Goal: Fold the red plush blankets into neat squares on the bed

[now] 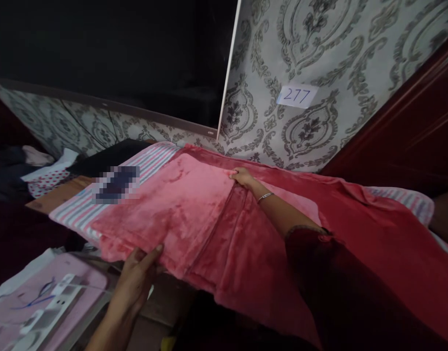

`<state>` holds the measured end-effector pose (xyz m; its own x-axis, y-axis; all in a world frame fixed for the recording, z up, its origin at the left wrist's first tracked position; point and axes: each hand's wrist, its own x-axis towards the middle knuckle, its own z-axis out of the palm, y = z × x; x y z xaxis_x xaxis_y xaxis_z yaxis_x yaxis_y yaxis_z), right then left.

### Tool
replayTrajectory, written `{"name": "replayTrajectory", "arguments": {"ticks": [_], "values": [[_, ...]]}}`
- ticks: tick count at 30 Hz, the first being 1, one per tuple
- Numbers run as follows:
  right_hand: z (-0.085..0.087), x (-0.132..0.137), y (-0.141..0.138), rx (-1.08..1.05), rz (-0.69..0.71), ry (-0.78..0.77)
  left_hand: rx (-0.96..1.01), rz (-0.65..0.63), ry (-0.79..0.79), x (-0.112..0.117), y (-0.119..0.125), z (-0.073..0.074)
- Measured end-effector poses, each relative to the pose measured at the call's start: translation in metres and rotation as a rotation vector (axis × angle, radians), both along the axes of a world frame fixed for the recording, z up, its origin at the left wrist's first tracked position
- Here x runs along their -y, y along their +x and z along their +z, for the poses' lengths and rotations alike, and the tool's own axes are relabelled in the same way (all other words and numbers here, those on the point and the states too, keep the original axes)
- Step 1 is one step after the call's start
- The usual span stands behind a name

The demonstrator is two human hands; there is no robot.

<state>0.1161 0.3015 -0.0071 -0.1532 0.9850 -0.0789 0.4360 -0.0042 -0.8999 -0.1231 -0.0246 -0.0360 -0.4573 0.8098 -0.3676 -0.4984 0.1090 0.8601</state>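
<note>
A pink plush blanket (pixel 187 209) lies spread across a surface with a pink, white and grey striped cover (pixel 75 214). Part of it is folded over toward the left, making a layered flap with its edges running down the middle. My right hand (pixel 243 178), a bracelet on its wrist, pinches the flap's far corner. At the near edge, my left hand (pixel 138 280) has its thumb on top of the blanket and its fingers curled beneath, mostly hidden. A blurred-out dark patch (pixel 117 184) covers something on the striped cover, left of the blanket.
A large dark television screen (pixel 114 53) is on the patterned wall behind, beside a paper label (pixel 297 96) reading 277. At lower left, a pink stool or table top (pixel 87 268) holds a white power strip (pixel 51 312) and a blue pen-like item. Dark red wood (pixel 402 112) stands at right.
</note>
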Motion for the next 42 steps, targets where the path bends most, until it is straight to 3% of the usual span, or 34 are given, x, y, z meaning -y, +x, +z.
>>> {"name": "replayTrajectory", "arguments": {"ticks": [4,8,11,13,15,17,21,24,26,30,37,42], "values": [[-0.002,-0.001,-0.001,0.086,-0.043,0.050,0.031,-0.097,-0.056,0.014,0.002,0.009],[0.003,0.003,0.003,0.206,-0.065,0.141,-0.130,-0.342,-0.203,0.038,-0.003,0.016],[0.010,0.013,-0.002,0.286,-0.018,0.284,-0.531,-0.382,-0.123,0.037,-0.013,0.037],[0.015,0.024,-0.012,0.424,0.101,0.415,-0.883,-0.287,0.028,0.019,-0.015,0.054],[0.019,0.035,-0.023,0.614,0.229,0.499,-1.221,-0.269,0.157,-0.009,-0.009,0.063],[0.020,0.044,-0.031,0.770,0.315,0.482,-1.547,-0.350,0.197,-0.036,0.005,0.058],[0.003,0.048,-0.027,0.908,0.426,0.336,-1.888,-0.614,0.004,-0.057,0.037,0.016],[-0.015,0.044,-0.017,0.887,0.438,0.329,-1.970,-0.617,-0.032,-0.051,0.045,-0.009],[-0.022,0.041,-0.014,0.873,0.430,0.334,-1.979,-0.611,-0.028,-0.047,0.045,-0.014],[-0.020,0.042,-0.017,0.875,0.420,0.302,-1.960,-0.667,-0.056,-0.047,0.041,-0.007],[0.005,0.052,-0.027,0.876,0.406,0.301,-1.983,-0.646,-0.087,-0.050,0.041,-0.001],[0.017,0.061,0.009,0.855,0.302,0.383,-1.991,-0.645,-0.081,-0.053,0.042,0.004]]}}
